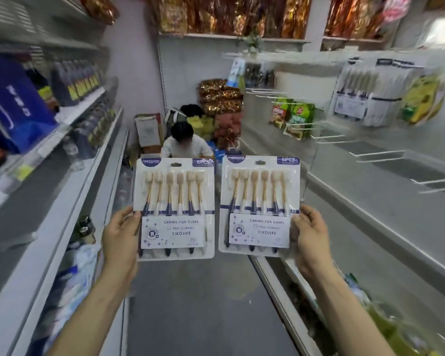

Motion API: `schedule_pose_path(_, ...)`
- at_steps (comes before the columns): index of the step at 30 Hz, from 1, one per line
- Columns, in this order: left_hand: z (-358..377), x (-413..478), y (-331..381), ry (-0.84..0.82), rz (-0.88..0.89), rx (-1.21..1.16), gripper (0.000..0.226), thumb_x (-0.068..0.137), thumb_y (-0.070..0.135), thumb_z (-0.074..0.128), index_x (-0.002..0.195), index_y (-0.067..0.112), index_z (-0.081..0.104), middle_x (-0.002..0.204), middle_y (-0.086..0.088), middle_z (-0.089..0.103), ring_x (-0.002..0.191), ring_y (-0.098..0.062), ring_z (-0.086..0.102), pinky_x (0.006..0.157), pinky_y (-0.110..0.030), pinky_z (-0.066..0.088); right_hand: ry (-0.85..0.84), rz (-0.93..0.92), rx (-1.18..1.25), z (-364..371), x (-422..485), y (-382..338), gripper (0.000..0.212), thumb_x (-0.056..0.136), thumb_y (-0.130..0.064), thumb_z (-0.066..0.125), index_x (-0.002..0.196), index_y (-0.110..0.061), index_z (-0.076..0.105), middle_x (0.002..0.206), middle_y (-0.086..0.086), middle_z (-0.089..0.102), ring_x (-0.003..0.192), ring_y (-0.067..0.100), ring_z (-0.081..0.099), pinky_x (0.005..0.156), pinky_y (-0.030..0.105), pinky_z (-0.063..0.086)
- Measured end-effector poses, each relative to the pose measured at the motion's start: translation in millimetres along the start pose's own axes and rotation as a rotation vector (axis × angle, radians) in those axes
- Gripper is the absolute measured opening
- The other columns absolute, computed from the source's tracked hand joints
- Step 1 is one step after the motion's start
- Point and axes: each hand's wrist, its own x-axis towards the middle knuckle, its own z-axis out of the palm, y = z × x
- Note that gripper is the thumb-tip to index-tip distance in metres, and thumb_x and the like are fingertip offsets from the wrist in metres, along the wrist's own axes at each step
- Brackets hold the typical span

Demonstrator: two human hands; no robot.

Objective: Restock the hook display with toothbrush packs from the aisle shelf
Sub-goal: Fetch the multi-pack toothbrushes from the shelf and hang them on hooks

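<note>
Retail shop, narrow aisle: tiered shelving [62, 214] of packaged goods, wire peg hooks [382, 153] carrying hanging packs [355, 96], seemingly snack bags [216, 14] overhead.

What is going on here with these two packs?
A person holds up two white-carded blister packs of six toothbrushes. The left-hand grip holds the left pack by its lower left edge, the right-hand grip the right pack by its lower right edge. Neither hangs yet on the white wire hooks to the right.
</note>
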Motion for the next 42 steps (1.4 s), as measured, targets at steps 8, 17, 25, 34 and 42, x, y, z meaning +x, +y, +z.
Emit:
schedule_pose_path(8, 140, 180, 7, -0.161, 0.051, -0.056, 0.016, 0.103, 0.013, 0.063, 0.110, 0.024, 0.071, 0.111, -0.010, 0.077, 0.104, -0.028, 0.072, 0.092, -0.046, 0.058, 0.092, -0.142, 0.027, 70, 164, -41, 0.025, 0.106, -0.001, 0.047, 0.114, -0.020, 0.062, 0.104, 0.003, 0.077, 0.094, 0.020, 0.074, 0.082, 0.043, 0.061)
schedule_pose_path(17, 310, 336, -22, -0.262, 0.081, -0.130, 0.019, 0.106, 0.008, 0.057, 0.118, 0.019, 0.066, 0.101, 0.007, 0.076, 0.087, -0.005, 0.072, 0.069, -0.019, 0.059, 0.208, -0.267, 0.067, 116, 353, -58, 0.023, 0.106, 0.001, 0.046, 0.123, -0.009, 0.058, 0.108, 0.009, 0.072, 0.087, 0.013, 0.072, 0.073, 0.025, 0.059)
schedule_pose_path(25, 467, 450, -58, -0.486, -0.029, -0.254, 0.027, 0.107, 0.008, 0.055, 0.133, 0.008, 0.062, 0.114, -0.008, 0.075, 0.102, -0.020, 0.070, 0.082, -0.028, 0.062, 0.434, -0.366, 0.012, 127, 464, -78, 0.020, 0.107, -0.002, 0.049, 0.119, -0.013, 0.061, 0.103, 0.002, 0.074, 0.083, 0.008, 0.072, 0.075, 0.028, 0.058)
schedule_pose_path(34, 631, 504, -86, -0.836, -0.171, -0.329, 0.019, 0.105, 0.008, 0.059, 0.109, 0.024, 0.068, 0.097, 0.003, 0.077, 0.099, -0.022, 0.070, 0.089, -0.040, 0.058, 0.830, -0.468, -0.014, 132, 510, -87, 0.021, 0.106, 0.001, 0.049, 0.110, -0.015, 0.062, 0.094, -0.002, 0.072, 0.076, 0.004, 0.068, 0.071, 0.020, 0.056)
schedule_pose_path(42, 710, 489, -87, -1.091, -0.251, -0.345, 0.020, 0.104, 0.009, 0.060, 0.112, 0.024, 0.070, 0.119, -0.015, 0.075, 0.113, -0.033, 0.071, 0.102, -0.056, 0.055, 1.002, -0.565, -0.032, 128, 511, -93, 0.023, 0.103, 0.003, 0.050, 0.111, -0.014, 0.063, 0.084, 0.003, 0.066, 0.072, 0.015, 0.058, 0.067, 0.031, 0.049)
